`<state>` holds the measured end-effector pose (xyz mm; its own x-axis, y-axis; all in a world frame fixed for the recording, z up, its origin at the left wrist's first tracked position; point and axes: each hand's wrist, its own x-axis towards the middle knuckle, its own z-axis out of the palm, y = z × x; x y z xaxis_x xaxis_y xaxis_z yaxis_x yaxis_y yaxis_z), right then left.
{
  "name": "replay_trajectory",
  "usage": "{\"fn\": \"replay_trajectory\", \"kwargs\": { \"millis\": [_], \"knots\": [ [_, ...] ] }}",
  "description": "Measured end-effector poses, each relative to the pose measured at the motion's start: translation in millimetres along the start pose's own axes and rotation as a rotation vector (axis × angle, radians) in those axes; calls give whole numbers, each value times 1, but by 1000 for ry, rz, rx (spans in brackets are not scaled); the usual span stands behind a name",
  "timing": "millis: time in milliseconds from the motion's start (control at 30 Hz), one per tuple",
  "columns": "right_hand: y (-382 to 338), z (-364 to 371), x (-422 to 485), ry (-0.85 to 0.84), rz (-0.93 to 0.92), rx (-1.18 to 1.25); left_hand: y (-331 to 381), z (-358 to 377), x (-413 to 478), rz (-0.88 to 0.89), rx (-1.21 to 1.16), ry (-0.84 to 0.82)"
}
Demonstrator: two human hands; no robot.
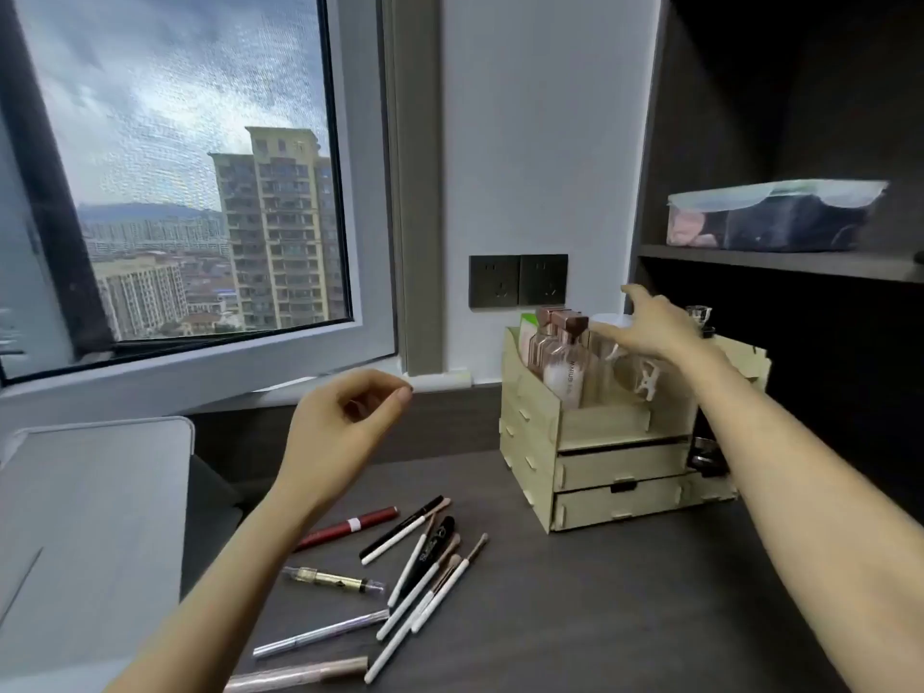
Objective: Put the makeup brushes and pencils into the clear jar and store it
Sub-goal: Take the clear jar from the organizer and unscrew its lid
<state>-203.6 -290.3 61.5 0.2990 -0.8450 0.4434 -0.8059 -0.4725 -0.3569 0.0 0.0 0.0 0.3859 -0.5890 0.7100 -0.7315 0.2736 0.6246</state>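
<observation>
Several makeup brushes with white handles (pixel 425 587) and pencils lie scattered on the dark desk (pixel 600 617), with a red pencil (pixel 350 526), a gold-and-clear pen (pixel 332 580) and a silver pencil (pixel 320 637) among them. My left hand (pixel 345 422) hovers above them, fingers loosely curled, holding nothing. My right hand (pixel 650 325) reaches with spread fingers over the top of the wooden organizer (pixel 530 442), at a clear container (pixel 612 362) with a white top that it partly hides. Contact with the container cannot be told.
The organizer holds rose-capped bottles (pixel 562 362) and has two drawers (pixel 620 487). Dark shelves at the right carry a lidded plastic box (pixel 770 217). A grey device (pixel 95 517) sits at the left, below a window. Wall sockets (pixel 517 281) are behind the organizer.
</observation>
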Motion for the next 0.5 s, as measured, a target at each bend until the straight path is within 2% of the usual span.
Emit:
{"fn": "replay_trajectory", "kwargs": {
  "millis": [100, 267, 333, 433, 500],
  "knots": [
    [2, 0, 6, -101, -50, 35, -3, 3, 9, -17, -18, 13],
    [4, -5, 5, 14, -49, 107, -15, 10, 14, -25, -21, -14],
    [-2, -20, -4, 209, -54, 83, -20, 12, 13, -42, -35, -12],
    [-25, -46, -42, 623, -139, 64, -26, 14, 8, -52, -35, -11],
    [-42, -48, -77, 764, -255, 115, -30, 17, 1, -53, -10, 0]
  ]
}}
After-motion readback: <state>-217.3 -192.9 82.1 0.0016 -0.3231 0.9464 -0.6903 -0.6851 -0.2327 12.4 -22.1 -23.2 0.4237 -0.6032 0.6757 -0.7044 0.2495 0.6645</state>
